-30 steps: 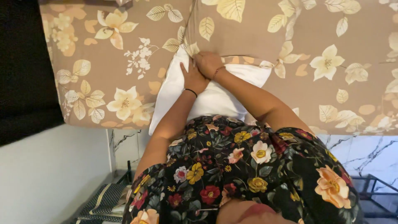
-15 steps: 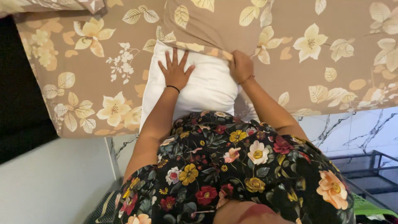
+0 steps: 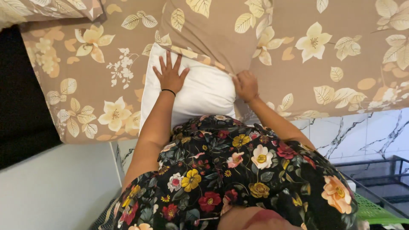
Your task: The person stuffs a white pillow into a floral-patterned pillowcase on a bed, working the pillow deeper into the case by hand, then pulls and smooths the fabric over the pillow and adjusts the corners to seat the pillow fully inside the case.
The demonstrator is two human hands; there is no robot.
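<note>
1. Left hand (image 3: 170, 74): fingers spread, palm flat on the upper left corner of the white pillow (image 3: 200, 93).
2. Right hand (image 3: 245, 85): curled, pinching the open edge of the tan floral pillowcase (image 3: 221, 38) at the pillow's right side.
3. Pillow: half sheathed, on the floral bedsheet (image 3: 93, 85) near the bed's edge, lower part bare.

Single head view, looking steeply down own front, close over bed (image 3: 341, 64).
</note>
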